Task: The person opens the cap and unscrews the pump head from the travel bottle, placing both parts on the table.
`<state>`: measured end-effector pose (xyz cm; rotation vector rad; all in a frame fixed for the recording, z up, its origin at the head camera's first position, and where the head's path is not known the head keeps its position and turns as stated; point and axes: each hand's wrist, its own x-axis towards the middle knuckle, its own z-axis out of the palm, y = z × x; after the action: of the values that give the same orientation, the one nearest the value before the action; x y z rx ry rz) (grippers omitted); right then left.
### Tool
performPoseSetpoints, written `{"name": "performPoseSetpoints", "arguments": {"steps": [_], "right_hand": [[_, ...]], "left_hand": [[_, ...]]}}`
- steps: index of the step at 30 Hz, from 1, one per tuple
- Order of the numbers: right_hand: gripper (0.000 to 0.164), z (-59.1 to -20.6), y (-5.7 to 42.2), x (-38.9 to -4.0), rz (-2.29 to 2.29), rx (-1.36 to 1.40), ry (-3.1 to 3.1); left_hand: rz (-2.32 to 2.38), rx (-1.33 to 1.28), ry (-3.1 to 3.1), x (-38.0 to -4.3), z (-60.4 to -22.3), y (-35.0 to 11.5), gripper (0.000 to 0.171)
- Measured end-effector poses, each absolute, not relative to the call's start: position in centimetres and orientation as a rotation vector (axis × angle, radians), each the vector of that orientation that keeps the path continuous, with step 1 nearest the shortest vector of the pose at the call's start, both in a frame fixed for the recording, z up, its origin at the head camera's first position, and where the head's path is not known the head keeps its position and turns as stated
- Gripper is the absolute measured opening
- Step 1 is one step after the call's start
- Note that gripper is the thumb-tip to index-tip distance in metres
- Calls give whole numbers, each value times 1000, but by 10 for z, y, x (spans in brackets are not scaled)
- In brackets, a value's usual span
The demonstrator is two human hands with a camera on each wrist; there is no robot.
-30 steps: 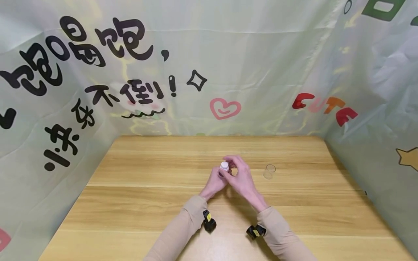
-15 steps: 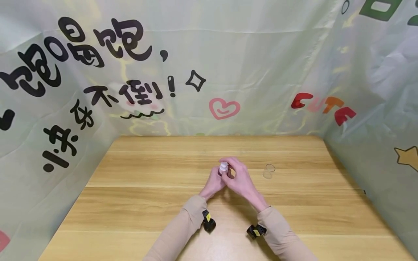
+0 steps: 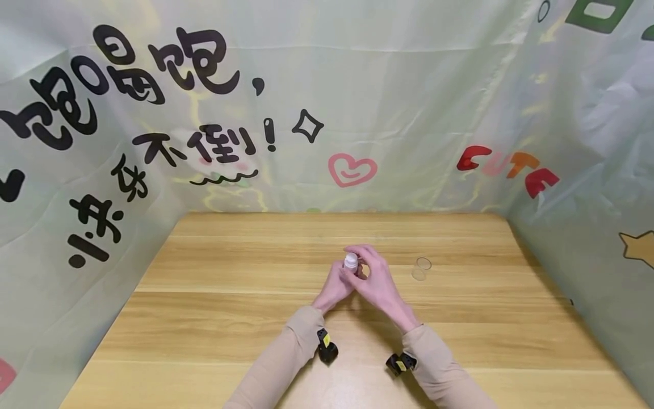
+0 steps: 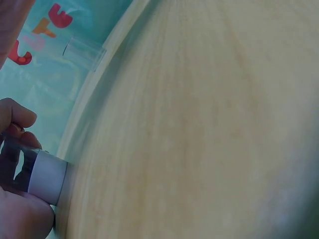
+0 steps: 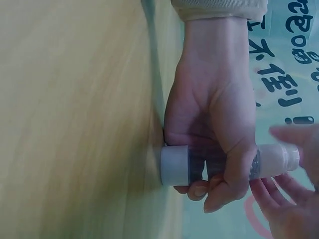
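A small clear bottle (image 3: 350, 262) with a white top and white base stands at mid-table. My left hand (image 3: 335, 287) grips its middle, fingers wrapped round the see-through body. In the right wrist view the white base (image 5: 174, 166) sits at the tabletop. My right hand (image 3: 379, 284) curves thumb and fingers round the white top (image 5: 273, 160), some fingertips lying against its side. The left wrist view catches the white base (image 4: 48, 177) between left-hand fingers. A clear, open-mouthed cylinder (image 3: 419, 274) stands upright to the right of both hands.
The wooden table (image 3: 230, 324) is enclosed by printed cloth (image 3: 409, 102) at the back and both sides. Black wrist cameras (image 3: 327, 347) hang near the beige sleeves (image 3: 286, 358). A small dark speck (image 3: 571, 302) shows at the table's right edge.
My right thumb and fingers have shifted slightly round the white top, showing more and then less of it. The left hand keeps its grip, and the clear cylinder stays put.
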<state>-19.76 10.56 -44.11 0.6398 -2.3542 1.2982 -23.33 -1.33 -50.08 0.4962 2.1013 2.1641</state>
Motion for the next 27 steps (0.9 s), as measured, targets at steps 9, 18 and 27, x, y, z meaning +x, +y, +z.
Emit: {"name": "performPoseSetpoints", "arguments": {"steps": [9,18,27], "right_hand": [[47,-443,106,-198,1319,632,-2359],[46,-443,107,-198,1303,681,-2330],[40,-442,105,-198,1256,632,-2349]], "left_hand": [[2088,542,2160,-223,-482,-16,17],[2096,519,2156,-214,-467,-19,17],[2063,521,2225,-214,-465,-18,21]]}}
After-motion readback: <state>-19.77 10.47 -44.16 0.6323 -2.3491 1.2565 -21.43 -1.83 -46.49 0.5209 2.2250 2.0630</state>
